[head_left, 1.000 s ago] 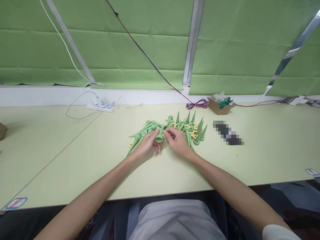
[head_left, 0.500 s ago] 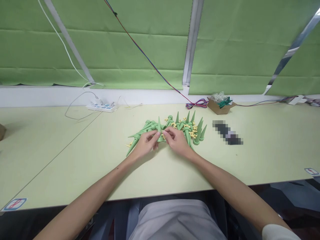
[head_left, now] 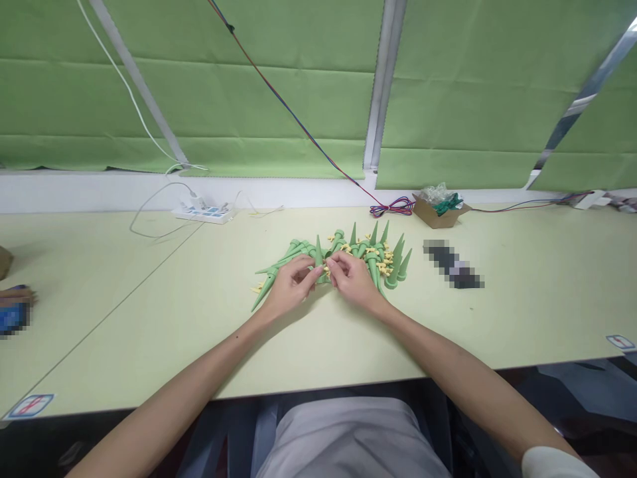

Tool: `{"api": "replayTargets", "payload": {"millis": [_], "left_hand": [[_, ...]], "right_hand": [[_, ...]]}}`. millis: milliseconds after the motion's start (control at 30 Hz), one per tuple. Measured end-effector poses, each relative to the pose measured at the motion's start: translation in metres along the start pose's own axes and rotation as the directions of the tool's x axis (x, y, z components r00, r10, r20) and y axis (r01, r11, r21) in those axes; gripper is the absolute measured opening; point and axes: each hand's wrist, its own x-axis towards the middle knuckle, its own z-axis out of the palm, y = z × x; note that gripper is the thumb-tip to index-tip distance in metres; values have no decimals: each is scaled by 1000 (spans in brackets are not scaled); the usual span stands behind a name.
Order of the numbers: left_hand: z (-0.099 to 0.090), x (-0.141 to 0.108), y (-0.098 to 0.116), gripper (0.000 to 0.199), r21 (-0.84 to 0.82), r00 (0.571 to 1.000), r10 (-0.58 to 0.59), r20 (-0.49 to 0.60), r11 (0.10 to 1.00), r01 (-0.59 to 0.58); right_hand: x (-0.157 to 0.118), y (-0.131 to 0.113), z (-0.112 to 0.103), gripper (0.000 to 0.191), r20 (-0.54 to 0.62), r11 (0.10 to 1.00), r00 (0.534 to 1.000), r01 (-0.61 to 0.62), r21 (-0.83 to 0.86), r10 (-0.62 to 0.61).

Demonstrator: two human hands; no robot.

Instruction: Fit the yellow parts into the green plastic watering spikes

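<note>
My left hand (head_left: 292, 282) is closed on a green plastic watering spike (head_left: 319, 251), its pointed end upward. Close beside it, my right hand (head_left: 352, 275) pinches a small yellow valve (head_left: 326, 271) at the spike's side; the fingers cover most of it. Behind and around both hands lies a loose heap of similar green spikes (head_left: 373, 262), some standing on their wide ends and others on their sides. Small yellow valves (head_left: 385, 265) are scattered among them, mostly on the right. One spike (head_left: 265, 290) lies slanted left of my left hand.
A power strip (head_left: 204, 211) with white cables sits at the back left. Near the wall are a bundled red and blue wire (head_left: 391, 207) and a small cardboard box (head_left: 440, 214) with plastic wrap. A blurred dark object (head_left: 454, 264) lies right. Another person's hand (head_left: 20, 295) shows far left.
At the far left edge, another person's hand with a blurred blue object has come into view. My hands have barely shifted; the upright spike sits slightly lower and further right.
</note>
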Motion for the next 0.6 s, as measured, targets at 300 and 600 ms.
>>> {"api": "replayTargets", "payload": {"millis": [300,600], "left_hand": [[1,0,-11,32,11,998,40,-39,999,-40],[9,-2,-13,32,34,1000,-5,-22,999,6]], "right_hand": [[3,5,-2,33,10,997,997,-78,17,78],[6,7,-2,32,-47,997,997,-62,45,64]]}}
